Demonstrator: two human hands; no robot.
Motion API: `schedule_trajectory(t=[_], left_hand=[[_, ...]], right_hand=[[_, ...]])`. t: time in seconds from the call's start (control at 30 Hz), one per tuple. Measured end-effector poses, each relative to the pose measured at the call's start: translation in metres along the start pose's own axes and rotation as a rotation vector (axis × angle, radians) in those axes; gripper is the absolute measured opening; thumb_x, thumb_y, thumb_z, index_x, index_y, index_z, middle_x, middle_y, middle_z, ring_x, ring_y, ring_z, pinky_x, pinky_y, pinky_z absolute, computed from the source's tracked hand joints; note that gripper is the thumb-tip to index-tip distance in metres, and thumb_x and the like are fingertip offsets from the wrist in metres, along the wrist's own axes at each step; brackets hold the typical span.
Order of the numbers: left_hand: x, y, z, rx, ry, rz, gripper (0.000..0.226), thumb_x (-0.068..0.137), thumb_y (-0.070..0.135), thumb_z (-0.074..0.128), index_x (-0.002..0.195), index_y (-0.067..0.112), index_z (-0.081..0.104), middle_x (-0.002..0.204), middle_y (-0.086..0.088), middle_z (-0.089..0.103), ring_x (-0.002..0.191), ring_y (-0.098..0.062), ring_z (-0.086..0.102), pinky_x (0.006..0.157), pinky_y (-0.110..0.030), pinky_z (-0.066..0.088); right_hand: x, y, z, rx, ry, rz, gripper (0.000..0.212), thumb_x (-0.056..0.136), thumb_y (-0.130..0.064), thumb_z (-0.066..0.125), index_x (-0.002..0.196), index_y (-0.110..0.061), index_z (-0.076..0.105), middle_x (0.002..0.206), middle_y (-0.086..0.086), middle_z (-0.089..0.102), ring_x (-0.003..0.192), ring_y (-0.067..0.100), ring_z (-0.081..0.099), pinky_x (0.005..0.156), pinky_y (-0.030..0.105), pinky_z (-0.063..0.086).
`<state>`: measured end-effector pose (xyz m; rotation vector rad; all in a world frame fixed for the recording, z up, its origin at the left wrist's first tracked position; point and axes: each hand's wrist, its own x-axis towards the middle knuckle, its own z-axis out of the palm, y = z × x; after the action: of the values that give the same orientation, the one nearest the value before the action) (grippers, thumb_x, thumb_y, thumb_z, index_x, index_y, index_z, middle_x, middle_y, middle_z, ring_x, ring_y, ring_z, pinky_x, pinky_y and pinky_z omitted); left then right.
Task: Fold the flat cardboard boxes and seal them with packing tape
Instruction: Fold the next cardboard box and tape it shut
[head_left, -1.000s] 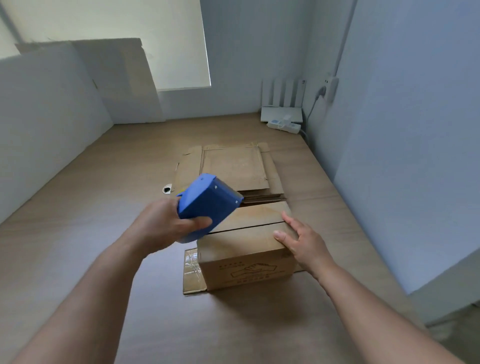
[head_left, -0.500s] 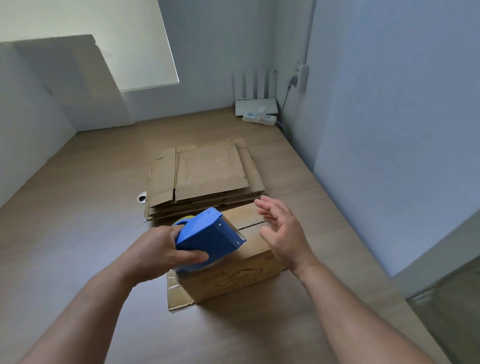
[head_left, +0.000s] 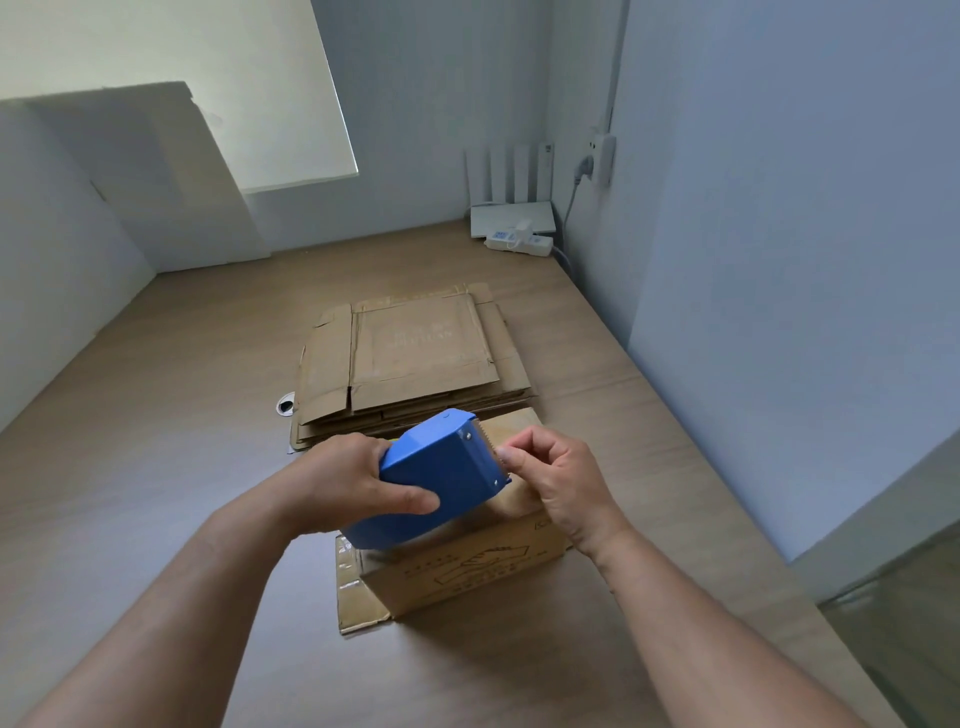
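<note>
Head view: 2 bare forearms reach in from the bottom edge over a wooden surface (head_left: 156, 441)
Left hand (head_left: 343, 483): fingers and thumb clamped round the body of the blue tape dispenser (head_left: 441, 467), thumb laid along its near side
Tape dispenser: centre of the frame, tilted, toothed end up and to the right, above the left part of the box top
Right hand (head_left: 561, 483): thumb and forefinger pressed together at the dispenser's toothed edge, other fingers curled; whether tape lies between them cannot be told
Folded box (head_left: 467, 566): lower centre, upright, printed side facing the camera, largely hidden under both hands
Loose flap (head_left: 353, 587): flat at the box's lower left, shiny tape on it
Flat boxes (head_left: 415, 353): 1 stack just behind the folded box, centre of the frame
Upper right corner: white router (head_left: 511, 218) and power strip (head_left: 519, 243) against the wall
</note>
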<state>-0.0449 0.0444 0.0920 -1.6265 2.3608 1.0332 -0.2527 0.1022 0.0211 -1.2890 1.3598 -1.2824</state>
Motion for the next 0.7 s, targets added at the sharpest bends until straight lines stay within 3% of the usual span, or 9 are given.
schedule_trajectory(t=[0.17,0.27,0.33,0.4,0.57,0.7], left_hand=[[0.008,0.018,-0.011,-0.052,-0.031,-0.062,0.055,0.067,0.07,0.068,0.093,0.022,0.059,0.088,0.004,0.066,0.08,-0.013,0.062,0.067,-0.02,0.045],[0.005,0.021,-0.028,-0.058,-0.08,-0.087,0.095,0.027,0.089,0.061,0.092,0.02,0.065,0.087,0.003,0.069,0.083,-0.017,0.065,0.072,-0.027,0.044],[0.002,0.017,-0.036,-0.025,-0.106,-0.132,0.11,0.009,0.093,0.057,0.09,0.019,0.066,0.086,0.002,0.069,0.082,-0.016,0.066,0.072,-0.027,0.044],[0.002,0.015,-0.036,0.01,-0.133,-0.16,0.102,0.018,0.09,0.06,0.091,0.02,0.065,0.086,0.003,0.069,0.081,-0.015,0.066,0.07,-0.024,0.045],[0.012,0.025,-0.02,0.08,-0.145,-0.23,0.058,0.064,0.072,0.069,0.091,0.021,0.061,0.089,0.004,0.066,0.082,-0.014,0.064,0.073,-0.025,0.044],[0.022,0.032,-0.011,0.173,-0.15,-0.24,0.044,0.073,0.066,0.065,0.087,0.025,0.055,0.09,0.006,0.063,0.085,-0.013,0.061,0.084,-0.029,0.047]], right_hand=[[0.005,0.002,-0.002,-0.016,0.14,0.046,0.026,0.096,-0.019,0.054,0.07,-0.019,0.056,0.062,-0.014,0.058,0.063,-0.004,0.053,0.059,0.009,0.042],[0.006,0.005,-0.008,-0.006,0.229,0.106,0.026,0.095,-0.018,0.055,0.069,-0.015,0.058,0.068,-0.002,0.061,0.068,0.003,0.058,0.062,0.013,0.047],[0.007,0.007,-0.017,0.022,0.288,0.148,0.026,0.094,-0.019,0.054,0.07,-0.012,0.059,0.072,0.006,0.062,0.076,0.018,0.062,0.071,0.025,0.054],[0.007,0.006,-0.023,-0.019,0.312,0.181,0.027,0.095,-0.02,0.052,0.071,-0.012,0.059,0.071,0.008,0.061,0.071,0.022,0.06,0.071,0.035,0.056],[0.016,0.009,-0.023,-0.144,0.356,0.35,0.028,0.096,-0.014,0.045,0.069,-0.012,0.053,0.07,0.011,0.06,0.055,0.017,0.052,0.054,0.029,0.047],[0.014,0.007,-0.034,-0.2,0.279,0.497,0.02,0.09,-0.008,0.045,0.072,-0.009,0.054,0.062,0.008,0.054,0.048,0.016,0.045,0.045,0.025,0.041]])
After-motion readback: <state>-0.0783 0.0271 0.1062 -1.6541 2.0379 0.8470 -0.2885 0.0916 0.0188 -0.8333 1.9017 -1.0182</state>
